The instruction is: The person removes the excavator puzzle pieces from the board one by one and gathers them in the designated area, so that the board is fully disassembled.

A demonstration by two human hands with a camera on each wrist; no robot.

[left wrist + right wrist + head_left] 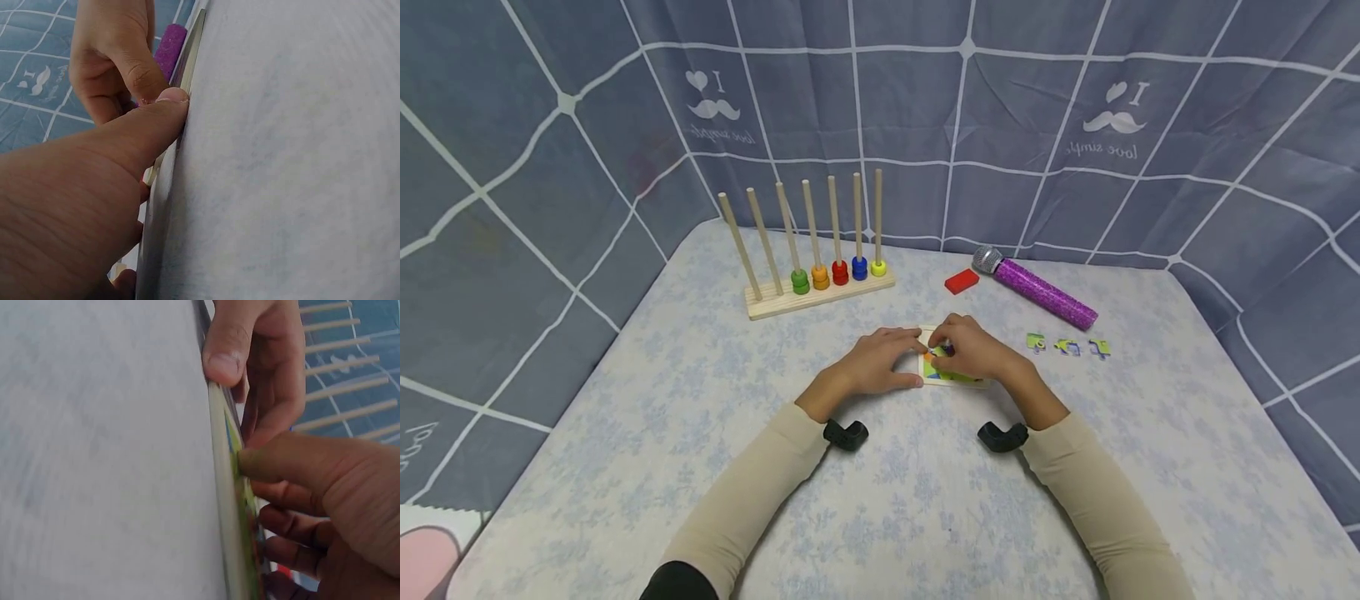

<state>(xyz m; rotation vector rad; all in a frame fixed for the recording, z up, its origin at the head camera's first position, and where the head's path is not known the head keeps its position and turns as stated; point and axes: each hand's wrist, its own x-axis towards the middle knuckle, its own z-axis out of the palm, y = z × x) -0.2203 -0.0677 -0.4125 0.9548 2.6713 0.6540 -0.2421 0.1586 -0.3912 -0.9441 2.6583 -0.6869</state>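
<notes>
A small jigsaw puzzle board with a pale wooden rim and a green picture lies flat on the table. At its left side, my left hand holds it, the thumb at the near corner and the index finger reaching over the far part. My right hand is over the board, its thumb and fingers pinching a small puzzle piece that they mostly hide. In the right wrist view, the right thumb touches the green surface beside the rim. Three loose puzzle pieces lie in a row to the right.
Behind on the left stands a wooden peg rack with coloured rings on several upright pegs. A red block and a purple glittery microphone lie beyond the board. A grey-blue curtain hangs behind the table.
</notes>
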